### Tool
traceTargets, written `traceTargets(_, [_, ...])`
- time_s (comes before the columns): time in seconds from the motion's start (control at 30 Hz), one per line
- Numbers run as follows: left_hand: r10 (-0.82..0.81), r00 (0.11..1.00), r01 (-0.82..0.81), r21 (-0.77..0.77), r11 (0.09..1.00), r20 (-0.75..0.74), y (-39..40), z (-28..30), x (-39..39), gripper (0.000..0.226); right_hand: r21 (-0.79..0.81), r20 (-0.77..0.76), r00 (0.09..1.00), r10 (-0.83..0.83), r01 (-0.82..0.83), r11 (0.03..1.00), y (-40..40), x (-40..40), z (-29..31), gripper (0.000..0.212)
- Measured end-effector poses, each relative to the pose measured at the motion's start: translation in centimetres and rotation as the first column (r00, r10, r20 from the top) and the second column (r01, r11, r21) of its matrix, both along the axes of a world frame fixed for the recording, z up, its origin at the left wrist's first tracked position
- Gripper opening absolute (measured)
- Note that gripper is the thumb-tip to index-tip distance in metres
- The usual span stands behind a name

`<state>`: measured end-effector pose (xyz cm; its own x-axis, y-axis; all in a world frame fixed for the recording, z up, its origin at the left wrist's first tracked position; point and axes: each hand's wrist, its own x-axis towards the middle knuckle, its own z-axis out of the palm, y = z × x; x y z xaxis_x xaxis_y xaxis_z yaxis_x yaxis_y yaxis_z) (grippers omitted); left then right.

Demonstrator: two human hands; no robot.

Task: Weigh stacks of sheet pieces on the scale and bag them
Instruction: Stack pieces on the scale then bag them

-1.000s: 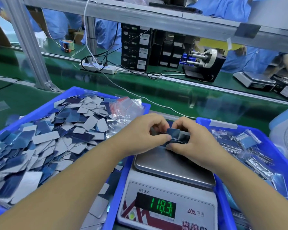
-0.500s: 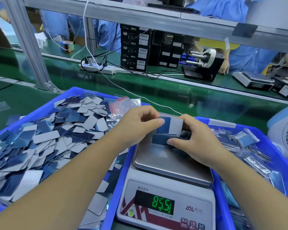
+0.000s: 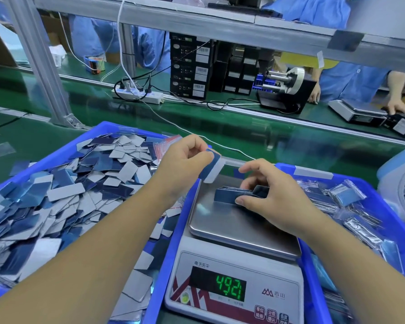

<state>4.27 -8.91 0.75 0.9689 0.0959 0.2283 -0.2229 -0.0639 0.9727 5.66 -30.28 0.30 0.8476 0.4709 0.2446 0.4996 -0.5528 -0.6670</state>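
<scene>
The green bench runs across from 9 to 3 o'clock under an aluminium frame, with people in blue coats on its far side. At 9 o'clock of you stands the large blue plastic tray heaped with loose blue and grey rectangular sheet pieces lying every way. At 3 o'clock a second blue plastic tray holds small clear bags of pieces. Between the trays sits the white electronic scale with a steel pan; its green display reads 492, the decimal point unclear.

On the pan, toward 12 o'clock, lies the low stack of dark blue sheet pieces, flat, its long axis running 9 to 3 o'clock. Your right hand grasps the stack's 3 o'clock end, thumb against the near edge and fingers curled over the far side; the rest of the stack juts toward 9 o'clock beyond the grip.

Your left hand pinches a few blue and white sheet pieces above the pan's far-left corner. They hang from the grip, long axis tilted from 1 down to 7 o'clock, apart from the stack.
</scene>
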Motion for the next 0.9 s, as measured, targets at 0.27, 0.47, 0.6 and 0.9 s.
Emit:
traceTargets(0.27, [-0.067, 0.990, 0.063, -0.031, 0.998, -0.121, -0.6, -0.3, 0.1, 0.014, -0.031, 0.034, 0.999, 0.035, -0.034, 0.999, 0.1, 0.0, 0.0, 0.044])
traceTargets(0.47, [-0.188, 0.961, 0.161, -0.140, 0.977, -0.203, -0.5, -0.6, 0.1, 0.026, -0.058, 0.080, 0.995, 0.059, -0.054, 0.997, 0.1, 0.0, 0.0, 0.042])
traceTargets(0.6, [-0.246, 0.945, 0.224, -0.121, 0.967, -0.218, -0.4, -0.2, -0.4, 0.014, -0.052, 0.104, 0.993, 0.063, -0.058, 0.997, 0.2, -0.1, 0.0, 0.046])
traceTargets(0.9, [-0.317, 0.932, 0.324, 0.011, 0.946, -0.176, -0.1, -0.8, -0.2, 0.014, -0.052, 0.125, 0.991, 0.055, -0.049, 0.997, 0.2, 0.0, -0.1, 0.042])
